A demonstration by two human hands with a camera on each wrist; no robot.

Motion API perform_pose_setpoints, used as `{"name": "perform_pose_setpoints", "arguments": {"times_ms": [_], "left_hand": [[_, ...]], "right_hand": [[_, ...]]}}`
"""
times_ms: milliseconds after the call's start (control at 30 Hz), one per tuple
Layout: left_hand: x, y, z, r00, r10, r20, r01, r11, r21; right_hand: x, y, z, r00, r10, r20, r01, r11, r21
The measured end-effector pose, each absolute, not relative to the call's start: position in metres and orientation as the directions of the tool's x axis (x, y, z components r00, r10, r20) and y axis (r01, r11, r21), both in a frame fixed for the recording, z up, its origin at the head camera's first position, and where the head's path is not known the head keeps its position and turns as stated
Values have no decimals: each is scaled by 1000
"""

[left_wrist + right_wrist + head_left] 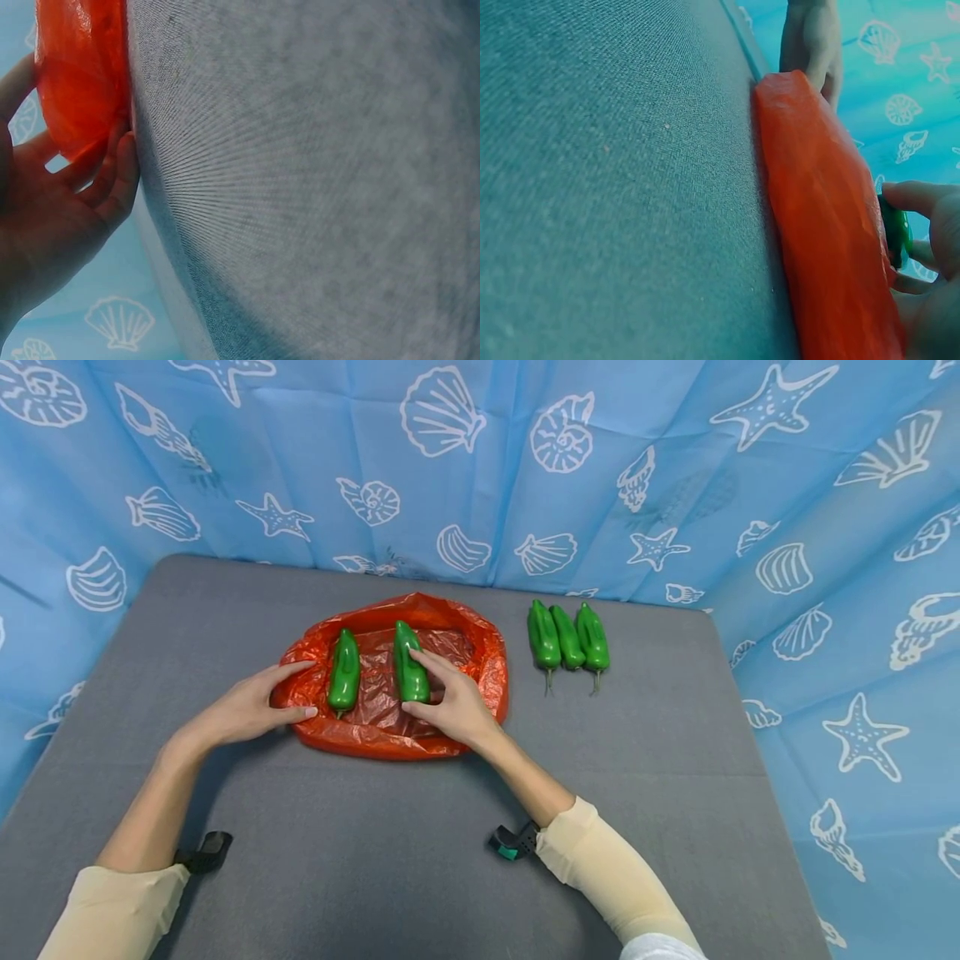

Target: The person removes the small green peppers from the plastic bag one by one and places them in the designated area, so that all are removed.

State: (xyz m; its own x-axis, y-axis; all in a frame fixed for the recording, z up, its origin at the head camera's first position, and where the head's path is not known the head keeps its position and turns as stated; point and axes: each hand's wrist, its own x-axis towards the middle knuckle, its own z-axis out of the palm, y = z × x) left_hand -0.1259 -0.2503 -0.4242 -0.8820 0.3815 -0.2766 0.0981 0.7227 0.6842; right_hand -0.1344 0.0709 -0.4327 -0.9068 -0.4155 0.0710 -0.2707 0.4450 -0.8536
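Right in the thick of it, the right hand (457,703) has its thumb and fingers clamped on a held green pepper (406,664), near the centre of the head view, inside the rim of an open red plastic bag (375,743). And there's a second green pepper (344,675) lying in the bag to the left, just beside but not touching the first! Over at the bag's left end, the left hand (243,706) curves round the rim, thumb and fingertips apart from each other, with the plastic between them. Only the head view gives the bag's inside, and only there do three more green peppers (570,640) show, side by side on the grey table (360,852), right of centre and upper half, well apart from the bag. Swing to the left wrist view: no pepper at all, but look, the fingers bend round behind the bag at the upper left, seen from low down. The right wrist view offers the bag's outer wall down the middle, the left hand at the top and a dark green sliver of pepper between thumb and fingers at the right edge; whether that pepper touches the bag's floor, nobody can tell. Blue shell-printed curtain (480,493) backs all three.
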Motion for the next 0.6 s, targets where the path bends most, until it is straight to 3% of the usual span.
{"name": "perform_pose_setpoints", "arguments": {"times_ms": [600], "left_hand": [[-124, -250, -424, -883, 383, -270, 104, 722, 684]], "right_hand": [[-125, 100, -428, -912, -393, 116, -276, 382, -882]]}}
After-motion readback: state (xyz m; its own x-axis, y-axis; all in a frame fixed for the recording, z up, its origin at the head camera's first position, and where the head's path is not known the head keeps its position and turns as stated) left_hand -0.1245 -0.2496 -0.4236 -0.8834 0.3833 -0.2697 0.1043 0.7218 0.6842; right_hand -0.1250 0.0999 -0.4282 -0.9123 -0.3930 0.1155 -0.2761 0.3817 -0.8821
